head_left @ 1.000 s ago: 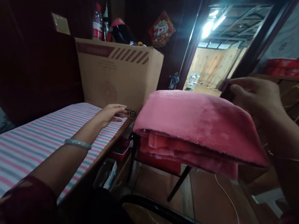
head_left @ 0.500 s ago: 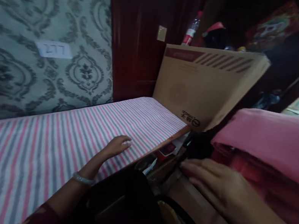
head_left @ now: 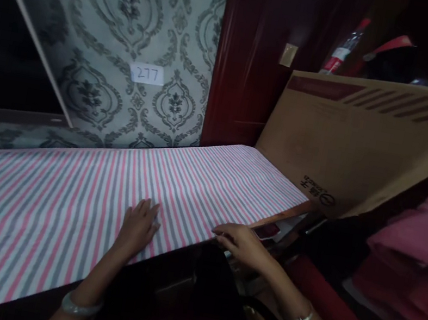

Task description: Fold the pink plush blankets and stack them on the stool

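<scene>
My left hand (head_left: 139, 228) lies palm down on a striped cloth (head_left: 78, 202) in pink, grey and white, its fingers loosely spread. A small whitish patch shows by its thumb; I cannot make out what it is. A pale bangle (head_left: 79, 306) circles that wrist. My right hand (head_left: 243, 244) is at the front edge of the cloth-covered table, fingers stretched to the left and a little bent, with nothing visible in them. Whether its fingertips touch the cloth I cannot tell. A thin silver bracelet (head_left: 304, 318) is on the right wrist.
A large cardboard box (head_left: 349, 145) leans at the table's right end. Behind it stands a bottle with a red cap (head_left: 340, 52). Folded pink fabric (head_left: 425, 230) is at the right. A dark screen (head_left: 7, 41) is at the left, and a paper label (head_left: 147, 74) reading 277 is on the wall.
The view has turned left. My right hand has come from beside the pink fabric to the table's edge. My left hand now lies flatter on the cloth, with its fingers pointing away from me.
</scene>
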